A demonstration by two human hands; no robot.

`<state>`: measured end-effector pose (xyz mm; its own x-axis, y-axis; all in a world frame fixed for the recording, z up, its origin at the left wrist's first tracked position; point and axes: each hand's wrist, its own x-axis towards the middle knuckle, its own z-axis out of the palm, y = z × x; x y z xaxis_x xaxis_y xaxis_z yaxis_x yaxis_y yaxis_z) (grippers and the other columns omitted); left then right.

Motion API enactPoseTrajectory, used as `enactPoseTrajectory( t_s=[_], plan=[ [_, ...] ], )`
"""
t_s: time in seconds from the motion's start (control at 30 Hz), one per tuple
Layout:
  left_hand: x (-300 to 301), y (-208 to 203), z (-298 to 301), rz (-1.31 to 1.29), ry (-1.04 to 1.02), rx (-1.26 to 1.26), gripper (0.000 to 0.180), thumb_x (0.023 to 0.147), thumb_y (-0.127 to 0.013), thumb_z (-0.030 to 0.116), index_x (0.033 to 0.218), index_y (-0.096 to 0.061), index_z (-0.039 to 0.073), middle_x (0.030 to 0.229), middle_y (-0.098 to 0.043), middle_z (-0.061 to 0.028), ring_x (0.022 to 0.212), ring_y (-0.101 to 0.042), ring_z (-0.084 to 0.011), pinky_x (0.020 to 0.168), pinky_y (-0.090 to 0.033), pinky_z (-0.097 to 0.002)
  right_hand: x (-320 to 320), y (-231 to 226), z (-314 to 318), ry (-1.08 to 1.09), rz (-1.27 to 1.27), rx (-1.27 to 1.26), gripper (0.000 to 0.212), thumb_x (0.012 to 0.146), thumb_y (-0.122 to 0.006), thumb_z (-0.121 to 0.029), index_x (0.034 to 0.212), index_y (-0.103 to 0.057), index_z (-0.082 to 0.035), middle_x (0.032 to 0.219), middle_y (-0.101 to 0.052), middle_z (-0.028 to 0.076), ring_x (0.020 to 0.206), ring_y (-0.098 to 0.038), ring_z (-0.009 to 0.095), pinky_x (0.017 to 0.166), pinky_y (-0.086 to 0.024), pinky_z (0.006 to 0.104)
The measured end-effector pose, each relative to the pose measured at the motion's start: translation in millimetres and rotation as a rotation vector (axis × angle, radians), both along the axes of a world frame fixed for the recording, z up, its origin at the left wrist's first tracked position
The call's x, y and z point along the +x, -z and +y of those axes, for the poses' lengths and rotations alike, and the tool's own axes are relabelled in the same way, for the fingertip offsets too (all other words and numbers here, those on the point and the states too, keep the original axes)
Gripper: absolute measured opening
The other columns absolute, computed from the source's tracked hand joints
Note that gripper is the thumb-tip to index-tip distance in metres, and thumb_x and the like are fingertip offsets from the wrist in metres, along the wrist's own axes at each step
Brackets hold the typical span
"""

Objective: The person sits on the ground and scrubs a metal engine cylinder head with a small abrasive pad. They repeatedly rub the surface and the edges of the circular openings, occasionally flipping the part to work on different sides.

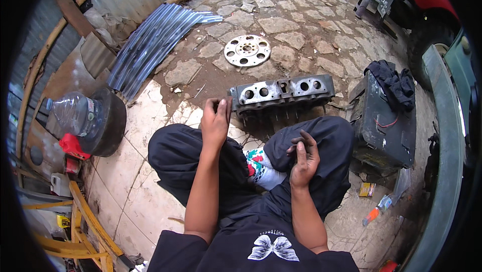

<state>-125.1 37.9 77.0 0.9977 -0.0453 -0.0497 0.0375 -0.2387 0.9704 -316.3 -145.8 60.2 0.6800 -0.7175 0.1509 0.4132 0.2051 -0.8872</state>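
Observation:
A grey metal engine cylinder head (283, 93) with round ports along its face lies in front of my crossed legs. My left hand (216, 124) is raised beside its left end, fingers pointing up and loosely bent, holding nothing that I can see. Whether its fingertips touch the metal I cannot tell. Over my right knee hovers my right hand (304, 161), apart from the cylinder head, its blackened fingers half bent and the thumb up, with nothing visible in it. A round, pale metal flexplate with holes (257, 51) lies flat on the ground beyond the cylinder head.
To the right stands a black box (384, 126) with a dark cloth (391, 84) on top. Corrugated sheets (155, 46) lie at the far left. A large clear water bottle (75, 114) is beside a black tub (111, 124). A yellow frame (93, 222) stands near left.

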Motion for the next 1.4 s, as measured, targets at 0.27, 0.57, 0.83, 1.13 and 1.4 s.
enactPoseTrajectory(
  t_s=[0.27, 0.57, 0.83, 1.13, 1.4],
  plan=[
    [62.7, 64.4, -1.8, -0.253, 0.221, 0.377, 0.044, 0.100, -0.073, 0.034, 0.131, -0.074, 0.003, 0.091, -0.060, -0.0200, 0.090, -0.064, -0.0440, 0.092, -0.053, -0.0467, 39.1, 11.0, -46.1, 0.054, 0.236, -0.191, 0.032, 0.109, -0.064, -0.008, 0.139, -0.068, 0.001, 0.108, -0.073, 0.006, 0.090, -0.066, 0.009, 0.078, -0.057, 0.0253],
    [123.3, 50.6, 6.8, -0.098, 0.297, 0.277, 0.035, 0.097, -0.084, 0.022, 0.120, -0.076, -0.004, 0.099, -0.082, -0.0150, 0.086, -0.077, -0.0183, 0.077, -0.060, -0.0351, 225.7, -27.0, -140.3, -0.011, 0.292, -1.035, 0.033, 0.101, -0.074, -0.018, 0.130, -0.074, -0.003, 0.118, -0.076, 0.021, 0.110, -0.075, 0.038, 0.098, -0.057, 0.0445],
    [93.5, 40.4, -11.2, 0.166, 0.204, 0.334, 0.038, 0.090, -0.092, 0.022, 0.113, -0.077, -0.005, 0.094, -0.081, -0.0101, 0.083, -0.072, -0.0122, 0.077, -0.059, -0.0314, 255.7, 27.8, -148.6, 0.025, 0.395, -0.918, 0.034, 0.102, -0.074, -0.022, 0.135, -0.074, -0.013, 0.118, -0.076, 0.016, 0.108, -0.074, 0.035, 0.095, -0.058, 0.0440],
    [118.2, 16.2, -37.6, 0.038, 0.379, 0.817, 0.043, 0.077, -0.101, 0.027, 0.084, -0.071, -0.003, 0.063, -0.062, -0.0091, 0.059, -0.052, -0.0114, 0.058, -0.047, -0.0323, 263.1, 27.5, -146.8, 0.011, 0.511, -0.957, 0.042, 0.101, -0.076, -0.031, 0.141, -0.071, -0.019, 0.110, -0.076, 0.014, 0.099, -0.075, 0.034, 0.087, -0.058, 0.0425],
    [109.0, 19.0, -57.6, -0.059, 0.359, 0.819, 0.047, 0.076, -0.101, 0.024, 0.078, -0.063, -0.004, 0.060, -0.050, -0.0072, 0.059, -0.042, -0.0102, 0.055, -0.043, -0.0329, 267.7, 27.2, -142.8, 0.042, 0.571, -1.017, 0.043, 0.100, -0.077, -0.032, 0.141, -0.071, -0.018, 0.109, -0.077, 0.012, 0.094, -0.075, 0.034, 0.083, -0.058, 0.0425]
  ],
)
